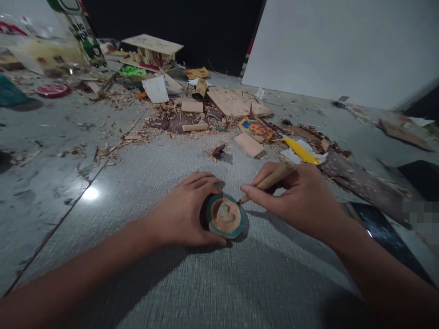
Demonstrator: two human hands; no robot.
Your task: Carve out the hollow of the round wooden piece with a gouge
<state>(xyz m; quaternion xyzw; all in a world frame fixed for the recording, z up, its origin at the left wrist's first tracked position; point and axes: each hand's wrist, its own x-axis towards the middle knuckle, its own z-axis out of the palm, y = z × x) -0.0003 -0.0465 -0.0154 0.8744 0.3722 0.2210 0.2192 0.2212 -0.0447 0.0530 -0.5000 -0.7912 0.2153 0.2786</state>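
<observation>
A small round wooden disc (225,215) with a green rim and a shape carved into its pale face lies on the grey woven mat (192,283). My left hand (187,210) wraps around the disc's left side, fingers curled over its top and bottom edges. My right hand (295,194) grips a carving tool with a wooden handle (272,179) like a pen. The tool's tip touches the disc's upper right rim.
Wood shavings and offcuts (178,116) litter the floor beyond the mat, with small wooden blocks (248,144), a painted piece (256,128), a yellow tool (301,151) and a flat board (236,101). A dark bark slab (363,183) and a phone (384,233) lie at the right.
</observation>
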